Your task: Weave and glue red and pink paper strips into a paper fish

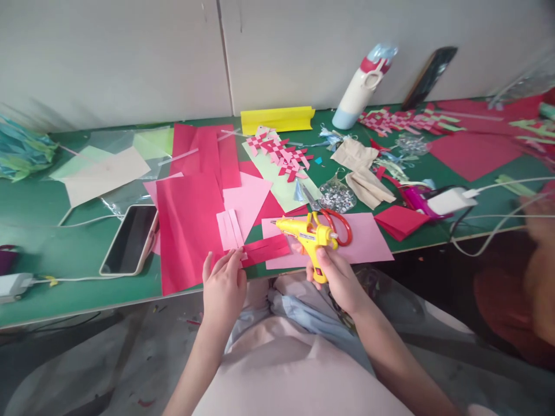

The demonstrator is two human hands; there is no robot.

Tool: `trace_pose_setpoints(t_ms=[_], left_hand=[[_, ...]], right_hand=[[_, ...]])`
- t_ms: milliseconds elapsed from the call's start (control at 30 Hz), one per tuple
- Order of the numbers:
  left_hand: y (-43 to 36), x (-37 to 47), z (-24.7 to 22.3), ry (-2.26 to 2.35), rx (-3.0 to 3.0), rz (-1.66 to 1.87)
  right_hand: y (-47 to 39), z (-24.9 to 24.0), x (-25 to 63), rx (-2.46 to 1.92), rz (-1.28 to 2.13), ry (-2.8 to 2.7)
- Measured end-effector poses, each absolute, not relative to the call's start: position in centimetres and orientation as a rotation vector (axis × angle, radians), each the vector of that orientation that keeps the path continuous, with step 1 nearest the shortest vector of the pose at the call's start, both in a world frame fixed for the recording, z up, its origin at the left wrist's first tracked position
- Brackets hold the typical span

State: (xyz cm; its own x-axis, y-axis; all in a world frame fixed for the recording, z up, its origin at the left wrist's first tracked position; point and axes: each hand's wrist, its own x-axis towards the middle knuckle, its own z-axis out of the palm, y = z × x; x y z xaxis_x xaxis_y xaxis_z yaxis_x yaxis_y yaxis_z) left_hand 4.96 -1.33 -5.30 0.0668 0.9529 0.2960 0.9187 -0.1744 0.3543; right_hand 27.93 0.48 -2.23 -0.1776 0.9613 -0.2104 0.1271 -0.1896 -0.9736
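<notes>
My right hand (332, 268) is wrapped round the handle of a yellow glue gun (310, 234), whose nozzle points left over the paper. My left hand (225, 280) has its fingertips on the lower end of light pink paper strips (229, 228), where they meet a red paper strip (269, 249); whether it pinches them is hard to tell. The strips lie beside and partly over a large red sheet (186, 231). Beneath the glue gun is a pink sheet (368, 240). Red-handled scissors (342, 227) rest just behind the gun.
A phone (130, 240) lies at the left on the green table (87, 294). Woven paper pieces (281, 153), a bag of beads (337, 195) and a bottle (362, 89) stand or lie farther back. White cables (503, 231) cross the right side, near another person's arm (541, 260).
</notes>
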Motion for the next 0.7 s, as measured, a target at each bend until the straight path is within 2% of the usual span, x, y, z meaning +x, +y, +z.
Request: trace_pose_setpoints(t_ms=[700], left_hand=[[-1.6, 4.5, -5.5, 1.868, 2.411, 0.730]], right_hand=[[2.4, -4.0, 25.6, -1.449, 1.244, -1.561]])
